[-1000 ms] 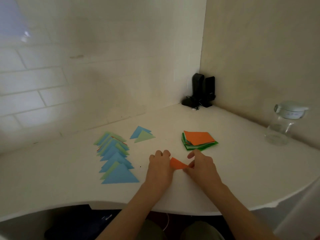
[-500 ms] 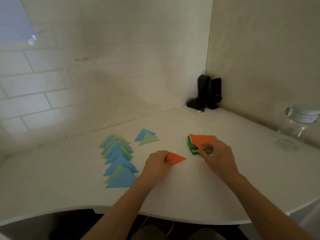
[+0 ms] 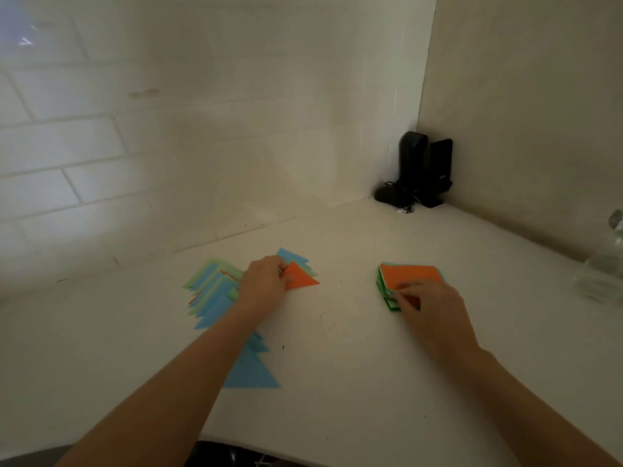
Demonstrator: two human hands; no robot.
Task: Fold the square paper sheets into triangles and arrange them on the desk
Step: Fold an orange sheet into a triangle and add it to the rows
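My left hand point(image 3: 264, 283) holds a folded orange triangle point(image 3: 301, 277) by its left edge, laying it over the small pair of blue and green triangles point(image 3: 294, 257) at the back. A long row of blue and green folded triangles point(image 3: 215, 293) runs under my left forearm toward the desk's front. On the right sits a stack of square sheets point(image 3: 409, 274) with an orange sheet on top. My right hand point(image 3: 426, 303) rests on the stack's near corner, fingers curled on the top sheet's edge.
The white desk point(image 3: 337, 348) fits into a wall corner. Black speakers with a cable point(image 3: 421, 170) stand at the back corner. A clear glass jar point(image 3: 603, 264) stands at the far right edge. The desk's curved front edge is near my elbows.
My left hand carried the orange triangle back and left onto the small pair of triangles. My right hand left the triangle and went to the stack of squares.
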